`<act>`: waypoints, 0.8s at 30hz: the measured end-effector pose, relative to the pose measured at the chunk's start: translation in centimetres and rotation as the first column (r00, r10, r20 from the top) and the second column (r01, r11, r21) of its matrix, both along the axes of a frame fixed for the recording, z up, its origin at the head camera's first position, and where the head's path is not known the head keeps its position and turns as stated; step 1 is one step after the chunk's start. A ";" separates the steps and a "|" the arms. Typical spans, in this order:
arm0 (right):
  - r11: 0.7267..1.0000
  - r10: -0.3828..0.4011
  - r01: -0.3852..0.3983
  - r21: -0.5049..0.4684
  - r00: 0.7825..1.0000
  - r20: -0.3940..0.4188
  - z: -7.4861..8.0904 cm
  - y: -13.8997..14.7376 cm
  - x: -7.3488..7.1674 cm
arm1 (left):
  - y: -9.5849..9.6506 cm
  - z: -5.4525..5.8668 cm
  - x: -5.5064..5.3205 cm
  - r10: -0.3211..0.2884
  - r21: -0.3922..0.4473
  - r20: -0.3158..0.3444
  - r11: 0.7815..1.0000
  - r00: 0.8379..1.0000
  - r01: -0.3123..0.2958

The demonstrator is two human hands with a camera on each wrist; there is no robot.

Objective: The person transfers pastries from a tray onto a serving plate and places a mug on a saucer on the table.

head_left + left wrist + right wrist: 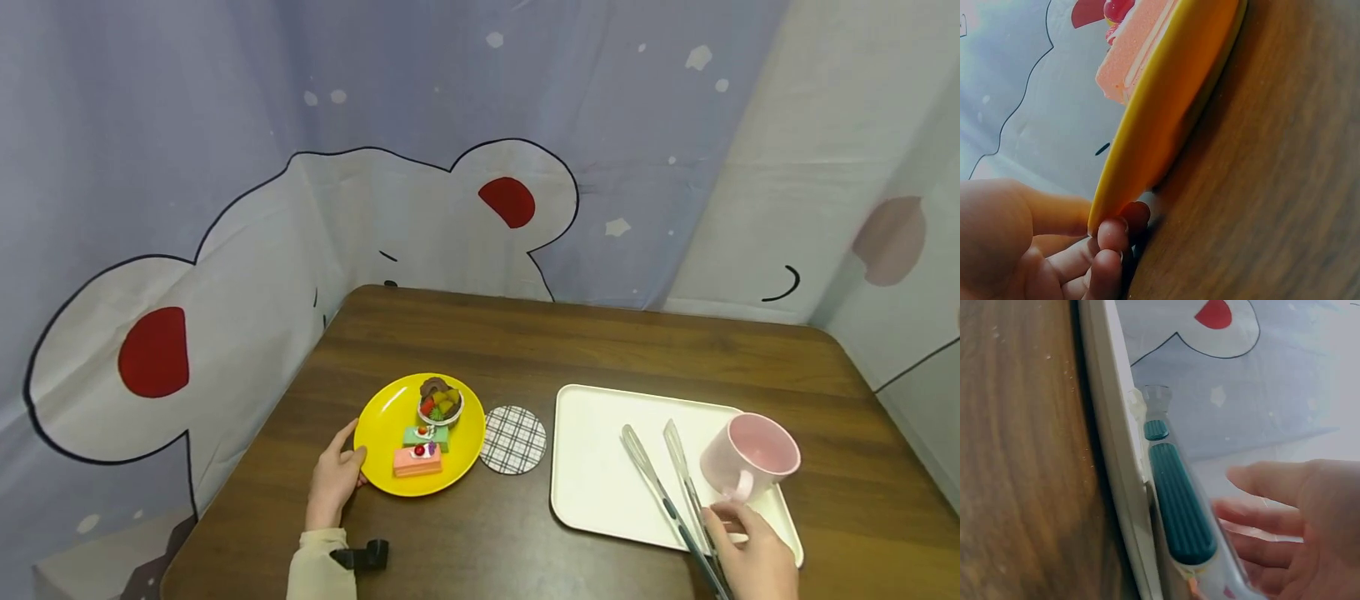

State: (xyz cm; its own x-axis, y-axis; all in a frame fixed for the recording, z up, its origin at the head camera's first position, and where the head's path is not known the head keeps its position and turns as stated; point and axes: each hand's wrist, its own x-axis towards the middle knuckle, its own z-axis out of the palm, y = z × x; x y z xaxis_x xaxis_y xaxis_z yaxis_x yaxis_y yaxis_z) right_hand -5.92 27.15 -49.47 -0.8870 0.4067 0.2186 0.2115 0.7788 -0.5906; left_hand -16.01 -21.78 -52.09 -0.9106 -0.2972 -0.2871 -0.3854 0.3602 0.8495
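My left hand point(335, 481) grips the left rim of a yellow plate point(375, 454), thumb on top and fingers curled underneath, also seen in the left wrist view. On the plate are a toy fruit tart point(440, 404), a green cake slice point(426, 437) and a pink cake slice point(417, 460). My right hand point(753, 554) is beside a pair of long tongs point(678, 521), whose teal grip point(1182, 500) shows in the right wrist view. Its thumb and fingers are spread apart, right at the side of the tongs. The tongs lie across a cream tray point(592, 467), ends spread.
A pink mug point(723, 458) stands on the right of the tray, its handle just above my right hand. A round checked coaster point(513, 440) lies between plate and tray on the brown wooden table point(465, 333). A patterned curtain point(420, 75) hangs behind the table.
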 end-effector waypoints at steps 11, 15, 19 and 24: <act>0.970 -0.158 0.142 -0.200 0.985 -0.068 -1.0 0.1 -0.5 | -0.7 0.0 0.0 0.035 0.068 -0.044 0.997 0.998 -0.032; 0.969 -0.125 0.125 -0.212 0.992 0.013 -1.3 0.2 -0.8 | -0.9 -0.2 0.0 0.077 0.085 -0.055 0.994 0.996 -0.073; 0.970 -0.121 0.124 -0.210 0.992 0.028 -1.5 0.2 -1.0 | -1.0 -0.4 -0.1 0.103 0.111 -0.061 0.989 0.993 -0.096; 0.898 -0.119 0.075 -0.433 0.990 -0.075 -1.7 -0.2 -1.6 | -1.0 -0.6 -0.2 0.107 0.128 -0.065 0.987 0.992 -0.098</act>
